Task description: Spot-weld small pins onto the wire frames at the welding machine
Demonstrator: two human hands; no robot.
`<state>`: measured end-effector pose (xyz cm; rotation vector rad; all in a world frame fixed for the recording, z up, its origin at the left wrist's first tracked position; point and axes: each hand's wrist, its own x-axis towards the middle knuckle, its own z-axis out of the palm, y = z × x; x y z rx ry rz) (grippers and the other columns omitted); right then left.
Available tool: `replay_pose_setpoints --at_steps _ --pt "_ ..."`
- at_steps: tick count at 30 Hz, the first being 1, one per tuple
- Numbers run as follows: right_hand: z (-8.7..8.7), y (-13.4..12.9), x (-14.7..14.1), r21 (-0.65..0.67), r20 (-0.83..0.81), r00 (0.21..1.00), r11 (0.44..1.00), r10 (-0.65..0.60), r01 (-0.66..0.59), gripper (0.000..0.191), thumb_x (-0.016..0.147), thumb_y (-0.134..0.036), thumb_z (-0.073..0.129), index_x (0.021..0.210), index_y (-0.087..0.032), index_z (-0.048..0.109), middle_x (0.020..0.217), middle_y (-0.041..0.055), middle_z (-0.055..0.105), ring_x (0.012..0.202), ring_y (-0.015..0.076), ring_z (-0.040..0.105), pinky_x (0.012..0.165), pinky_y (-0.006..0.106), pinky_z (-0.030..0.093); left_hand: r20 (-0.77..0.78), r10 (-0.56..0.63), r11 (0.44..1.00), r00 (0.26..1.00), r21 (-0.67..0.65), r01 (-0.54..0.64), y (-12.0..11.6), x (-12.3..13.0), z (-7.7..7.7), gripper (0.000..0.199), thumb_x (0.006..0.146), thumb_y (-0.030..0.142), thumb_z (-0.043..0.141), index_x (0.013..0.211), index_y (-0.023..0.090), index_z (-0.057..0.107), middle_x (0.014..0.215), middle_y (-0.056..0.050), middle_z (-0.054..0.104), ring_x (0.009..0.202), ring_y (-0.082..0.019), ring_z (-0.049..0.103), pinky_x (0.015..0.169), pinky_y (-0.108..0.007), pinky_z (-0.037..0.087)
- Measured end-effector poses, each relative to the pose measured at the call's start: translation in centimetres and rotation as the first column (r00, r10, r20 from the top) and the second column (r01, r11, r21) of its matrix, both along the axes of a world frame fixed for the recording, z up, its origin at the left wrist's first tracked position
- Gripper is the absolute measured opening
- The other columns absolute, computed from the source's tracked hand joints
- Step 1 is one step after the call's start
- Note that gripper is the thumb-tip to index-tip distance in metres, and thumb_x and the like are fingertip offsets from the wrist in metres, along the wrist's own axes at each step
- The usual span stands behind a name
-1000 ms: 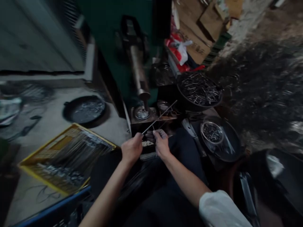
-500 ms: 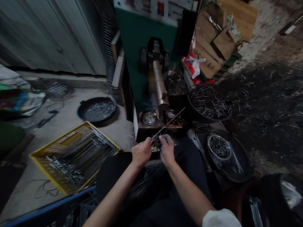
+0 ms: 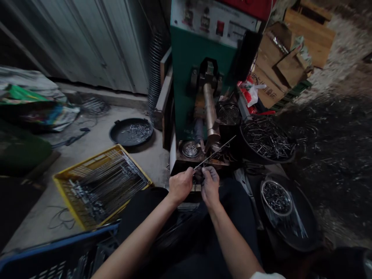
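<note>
My left hand (image 3: 180, 186) is closed on a thin metal rod (image 3: 215, 152), which slants up and to the right from its fingertips. Close beside it, my right hand (image 3: 210, 186) pinches something small, perhaps a short metal piece, below the rod. Just beyond both hands stands a green machine (image 3: 186, 77) with a thick metal arm (image 3: 210, 108) pointing down toward me. A small round dish (image 3: 190, 149) of tiny metal parts sits at the machine's base, left of the rod.
A yellow crate (image 3: 65, 199) of long rods lies at the left, with a black pan (image 3: 116, 133) behind it. At the right are a pan of metal pieces (image 3: 266, 139), a metal bowl (image 3: 276, 197) on a dark tray and a cardboard box (image 3: 269, 87).
The view has swung, so the machine and surroundings appear further right and more of the machine's top shows. Both hands keep nearly the same pose, with the rod still held.
</note>
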<state>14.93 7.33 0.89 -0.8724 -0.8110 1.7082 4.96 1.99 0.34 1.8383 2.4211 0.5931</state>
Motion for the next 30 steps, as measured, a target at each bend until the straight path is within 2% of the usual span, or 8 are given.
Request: replay_pose_setpoints --at_steps 20,30 --pt "0.8 2.8 -1.4 0.004 0.022 0.999 0.999 -0.05 0.05 0.023 0.068 -0.029 0.075 0.076 -0.02 0.055 0.07 -0.0031 0.067 0.062 0.0122 0.064 0.062 0.025 0.054 0.029 0.008 1.0 1.0 0.03 -0.009 2.3 -0.8 1.3 0.024 0.102 0.026 0.039 0.095 0.02 0.06 0.076 -0.005 0.072 0.073 -0.023 0.069 0.05 -0.031 0.024" --pt "1.1 3.4 -1.8 -0.008 -0.009 0.997 0.998 -0.07 0.07 0.024 0.067 -0.025 0.075 0.077 -0.02 0.054 0.07 -0.0052 0.066 0.062 0.0104 0.063 0.061 0.022 0.052 0.022 0.018 1.0 1.0 0.022 -0.018 3.0 -1.1 2.1 0.023 0.103 0.028 0.041 0.098 0.019 0.062 0.078 -0.006 0.072 0.073 -0.025 0.07 0.05 -0.032 0.019"
